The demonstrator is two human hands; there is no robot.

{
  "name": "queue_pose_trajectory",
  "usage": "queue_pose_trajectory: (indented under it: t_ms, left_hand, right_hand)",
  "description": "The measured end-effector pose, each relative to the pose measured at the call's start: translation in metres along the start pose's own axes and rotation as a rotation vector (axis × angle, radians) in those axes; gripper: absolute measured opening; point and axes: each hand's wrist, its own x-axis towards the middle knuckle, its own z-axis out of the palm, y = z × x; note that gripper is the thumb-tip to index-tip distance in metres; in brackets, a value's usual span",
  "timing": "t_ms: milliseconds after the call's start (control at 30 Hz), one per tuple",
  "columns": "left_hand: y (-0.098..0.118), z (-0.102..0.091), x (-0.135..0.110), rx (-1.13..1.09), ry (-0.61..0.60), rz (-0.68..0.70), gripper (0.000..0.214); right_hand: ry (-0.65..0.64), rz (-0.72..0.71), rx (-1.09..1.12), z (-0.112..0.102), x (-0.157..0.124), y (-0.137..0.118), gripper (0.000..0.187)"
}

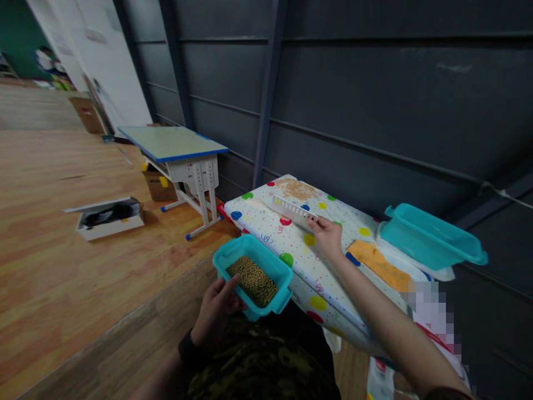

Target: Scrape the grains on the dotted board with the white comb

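Note:
My left hand [220, 303] is closed on the near left rim of a teal plastic tub [277, 266], thumb over the edge, beside the table. Small greenish-brown beans [255, 281] cover the tub's bottom. Over the table, my right hand [327, 234] pinches the near end of a white slotted plastic basket [293, 212]. The basket appears tilted, and I cannot see what its inside holds. Just past it, a spread of pale tan grains [297, 189] lies on the dotted tablecloth [270, 222].
At the table's right end sits another teal tub [433, 239], with an orange cloth [377, 261] beside it. A dark panelled wall [353, 122] runs behind the table. A school desk [175, 143] and an open white box [110, 221] stand to the left.

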Motion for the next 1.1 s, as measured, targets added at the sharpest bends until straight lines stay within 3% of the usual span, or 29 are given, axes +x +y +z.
queue_pose_trajectory:
  t_ms: [267, 433, 633, 933, 1100]
  left_hand:
    - [-0.002, -0.003, 0.002, -0.008, -0.036, -0.012, 0.059]
    - [-0.015, -0.008, 0.012, -0.007, 0.014, -0.007, 0.065]
    - [-0.025, -0.013, 0.019, 0.002, -0.011, -0.016, 0.059]
    - [-0.007, -0.005, 0.005, -0.015, -0.042, -0.024, 0.057]
    - [-0.010, -0.004, 0.008, -0.025, -0.006, -0.029, 0.062]
  right_hand:
    - [0.003, 0.000, -0.016, 0.003, 0.002, -0.006, 0.039]
    - [0.032, -0.026, -0.022, 0.003, -0.002, -0.007, 0.038]
    - [-0.006, -0.007, -0.022, 0.000, -0.003, -0.005, 0.040]
    - [-0.032, 0.009, 0.031, -0.002, -0.008, -0.009, 0.047]
    - [-0.043, -0.014, 0.006, -0.009, -0.013, -0.016, 0.048]
